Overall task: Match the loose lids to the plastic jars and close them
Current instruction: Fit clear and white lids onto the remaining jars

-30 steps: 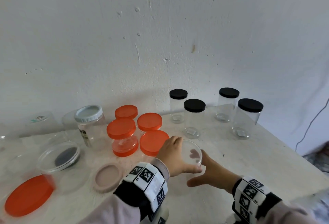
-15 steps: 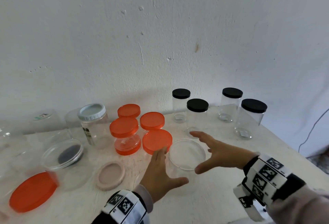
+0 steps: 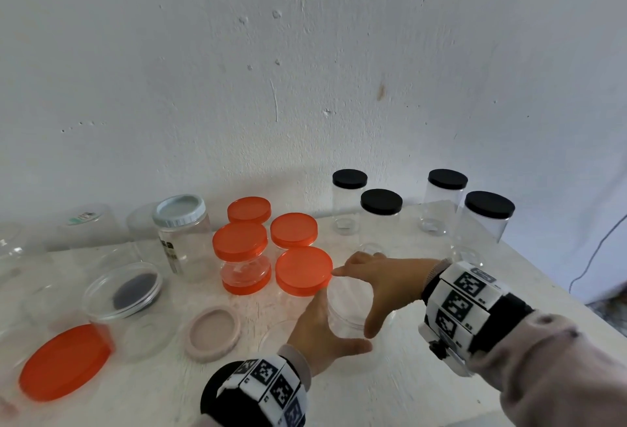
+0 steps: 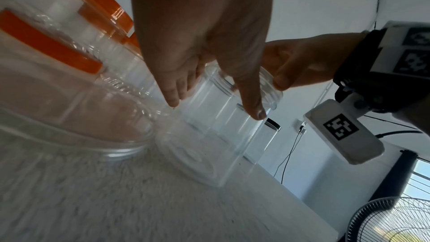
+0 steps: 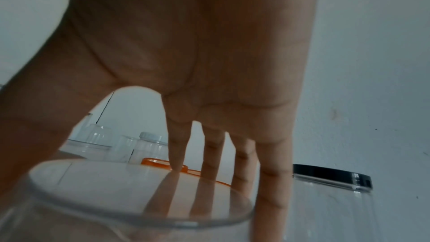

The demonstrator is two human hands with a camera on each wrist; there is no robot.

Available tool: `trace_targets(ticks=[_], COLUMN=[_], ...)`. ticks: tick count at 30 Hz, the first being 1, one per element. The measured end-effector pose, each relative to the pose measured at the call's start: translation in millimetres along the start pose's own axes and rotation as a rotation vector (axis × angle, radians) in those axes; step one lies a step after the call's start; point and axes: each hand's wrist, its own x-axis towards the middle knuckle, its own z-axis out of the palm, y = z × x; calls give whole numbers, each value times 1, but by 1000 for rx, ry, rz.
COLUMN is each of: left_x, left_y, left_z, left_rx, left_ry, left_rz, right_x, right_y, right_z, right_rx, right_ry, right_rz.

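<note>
A clear plastic jar [image 3: 346, 319] stands on the white table [image 3: 390, 389], near the front middle, with a clear lid [image 3: 342, 294] on its mouth. My left hand [image 3: 325, 325] grips the jar's wall from the near left; in the left wrist view its thumb and fingers [image 4: 173, 98] curl round the jar [image 4: 221, 144]. From above, my right hand [image 3: 356, 297] spans the lid, its thumb on the near rim and its fingers over the far rim. In the right wrist view the palm hovers over the lid [image 5: 139, 196].
Orange-lidded jars [image 3: 303, 270] stand just left of the hands, touching distance away. Black-lidded jars [image 3: 381, 202] stand behind on the right. At the left lie a loose pink lid [image 3: 213, 331], a loose orange lid [image 3: 64, 362], an open clear container [image 3: 122, 291] and a white-lidded jar [image 3: 179, 219].
Half a second ago both hands were off the jar, fingers spread. Now the left hand holds the jar's wall again and the right hand has come back over the lid.
</note>
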Motion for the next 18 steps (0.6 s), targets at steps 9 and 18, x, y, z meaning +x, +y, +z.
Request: trace_targets(ticks=[9, 18], left_x=[-3, -2], left_y=[-1, -2], left_z=[-2, -3], left_rx=[-40, -26], left_ry=[3, -11], left_rz=[-20, -39], right_x=[6, -2], right_y=[-5, -10], right_z=[7, -1], right_rx=[-72, -28], right_ry=[68, 14], right_rz=[173, 50])
